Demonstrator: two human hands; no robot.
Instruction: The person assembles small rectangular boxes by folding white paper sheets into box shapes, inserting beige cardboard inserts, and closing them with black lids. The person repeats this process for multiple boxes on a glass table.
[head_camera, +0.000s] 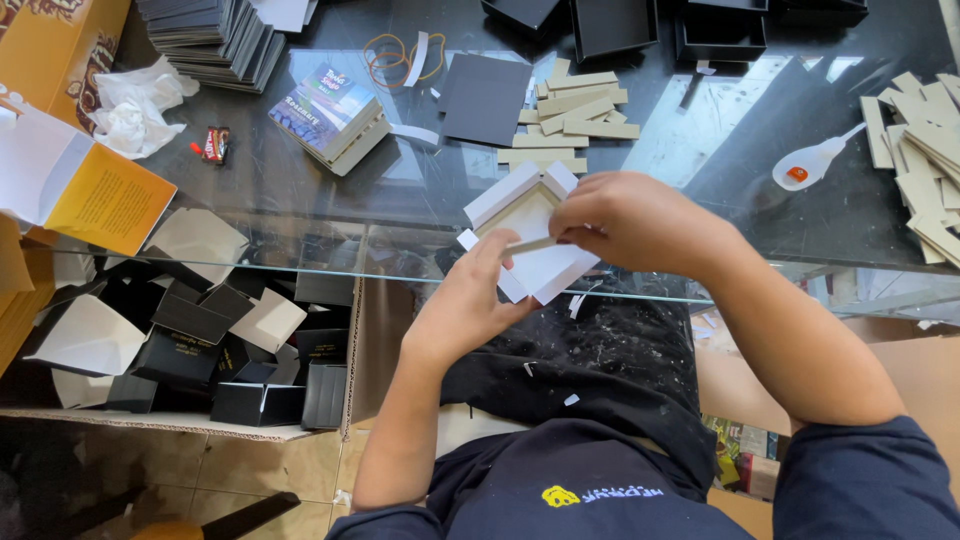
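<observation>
Dark-sleeved arms reach out over a paint-flecked black apron (600, 360); the left hand (465, 305) cradles a half-built white box (530, 235) from below at the glass table's (300, 215) near edge, while the right hand (630, 220) curls closed, pinching a thin card strip (528, 244) against it. Judging by this, assembly looks midway; finished black boxes (215, 350) fill a carton lower left, and beyond lie loose strips (575, 110) and a glue bottle (812, 163).
</observation>
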